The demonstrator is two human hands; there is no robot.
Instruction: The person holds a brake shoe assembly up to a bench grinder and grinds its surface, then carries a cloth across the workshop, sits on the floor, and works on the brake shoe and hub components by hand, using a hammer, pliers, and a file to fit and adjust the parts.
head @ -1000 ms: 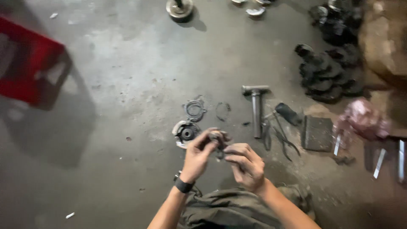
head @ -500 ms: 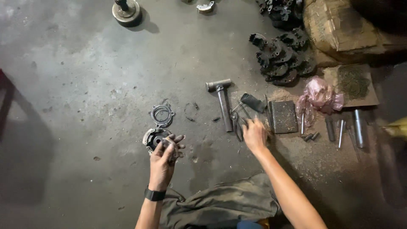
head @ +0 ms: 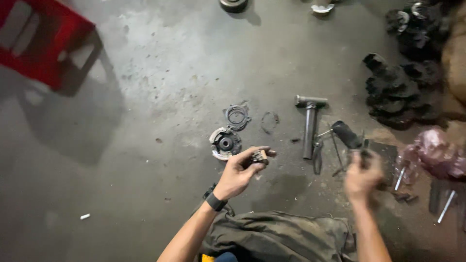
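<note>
My left hand [head: 240, 171] holds a small dark metal part [head: 259, 156] between fingers and thumb, just right of a round metal hub [head: 224, 143] lying on the concrete floor. Beyond the hub lie a thin ring gasket [head: 237, 116] and a bent clip ring [head: 269, 122]. My right hand [head: 361, 178], blurred by motion, is closed on a dark tool [head: 363, 154] with a thin tip, next to a black-handled tool [head: 346, 134]. A metal hammer [head: 309, 123] and pliers [head: 317, 154] lie between my two hands.
A red plastic stool [head: 41, 46] stands at the far left. Piles of black greasy parts [head: 398, 94] fill the right side, with a pink plastic bag [head: 437, 153] and loose bolts [head: 446, 206] near it. Round metal parts [head: 234, 5] lie at the top edge. Olive trousers [head: 276, 237] show below.
The view swung about. My right hand left the part held with my left, reached to the tools on the right, and now lifts a dark tool. My left hand keeps the small part.
</note>
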